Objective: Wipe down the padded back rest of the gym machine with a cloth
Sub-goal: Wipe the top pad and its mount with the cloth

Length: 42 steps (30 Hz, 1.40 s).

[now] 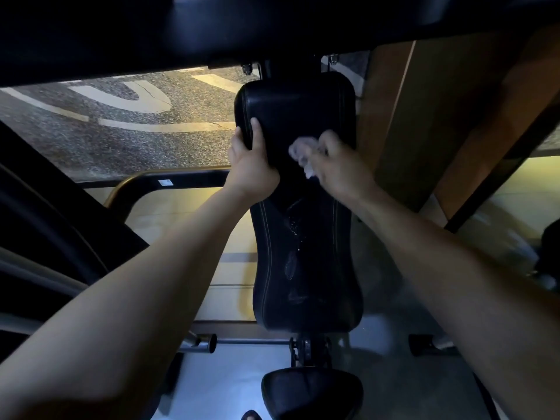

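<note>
The black padded back rest (306,262) runs up the middle of the view, with wet streaks shining on its lower half. My left hand (250,159) grips the upper left edge of the pad, thumb on the front face. My right hand (339,166) presses a crumpled pale cloth (303,153) against the upper part of the pad; both are blurred by motion. The black seat pad (312,392) sits below the back rest.
A dark machine beam (272,22) crosses overhead. A black frame tube (169,183) curves at the left, and a metal bar (212,342) runs under the back rest. Speckled floor with pale markings (127,95) lies beyond. Wooden panels (439,116) stand at the right.
</note>
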{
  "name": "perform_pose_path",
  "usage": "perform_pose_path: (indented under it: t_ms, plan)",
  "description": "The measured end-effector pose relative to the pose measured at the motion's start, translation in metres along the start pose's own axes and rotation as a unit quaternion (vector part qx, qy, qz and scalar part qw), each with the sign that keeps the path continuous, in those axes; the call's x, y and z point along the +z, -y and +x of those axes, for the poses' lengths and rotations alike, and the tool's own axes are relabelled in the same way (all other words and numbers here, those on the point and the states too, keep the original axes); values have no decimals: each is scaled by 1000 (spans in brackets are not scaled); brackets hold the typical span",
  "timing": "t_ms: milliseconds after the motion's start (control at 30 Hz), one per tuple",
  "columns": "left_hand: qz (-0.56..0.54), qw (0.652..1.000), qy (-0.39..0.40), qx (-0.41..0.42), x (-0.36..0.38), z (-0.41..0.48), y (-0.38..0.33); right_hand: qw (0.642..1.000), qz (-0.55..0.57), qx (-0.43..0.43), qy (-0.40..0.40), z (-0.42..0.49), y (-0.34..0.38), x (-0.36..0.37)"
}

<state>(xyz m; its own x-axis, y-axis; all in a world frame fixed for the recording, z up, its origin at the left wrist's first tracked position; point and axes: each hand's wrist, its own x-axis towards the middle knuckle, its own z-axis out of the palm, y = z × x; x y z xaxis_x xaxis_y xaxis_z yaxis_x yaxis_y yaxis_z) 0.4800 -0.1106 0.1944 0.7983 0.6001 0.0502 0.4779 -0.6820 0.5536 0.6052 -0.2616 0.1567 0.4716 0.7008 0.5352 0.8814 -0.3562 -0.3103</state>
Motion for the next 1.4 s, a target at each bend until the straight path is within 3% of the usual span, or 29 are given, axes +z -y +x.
perform_pose_path:
  t_ms: [67, 167, 433, 633, 733, 867, 1067, 1200, 1300, 1400]
  plan:
    - [10, 1000, -3, 1, 1, 1, -2, 996, -41, 41, -74, 25, -6, -20]
    - [21, 1000, -6, -8, 4, -1, -6, 992, 4, 46, -118, 37, -3, -29]
    - [53, 998, -9, -18, 5, 3, -13, 998, -37, 51, -19, -17, -27, -9]
    - [76, 997, -4, -28, 5, 6, -21, 993, 44, 89, -61, 30, -30, -44]
    - [84, 996, -6, -28, 4, 7, -21, 988, 40, 74, -128, 34, -45, -34]
    - [90, 996, -9, -26, 5, 8, -18, 966, 76, 174, -177, 11, -52, -10]
    - [88, 996, -11, -27, 8, 8, -15, 972, 6, 56, -227, 9, -35, -5]
    - [70, 997, 8, -30, -1, 5, -13, 970, -88, 28, -224, 47, -12, -9]
    - [36, 999, 14, -27, -8, 3, -9, 980, -81, 29, -178, 64, 17, 0]
    - [21, 999, 19, -31, -14, 4, -7, 988, -89, -48, -119, 69, 38, 9]
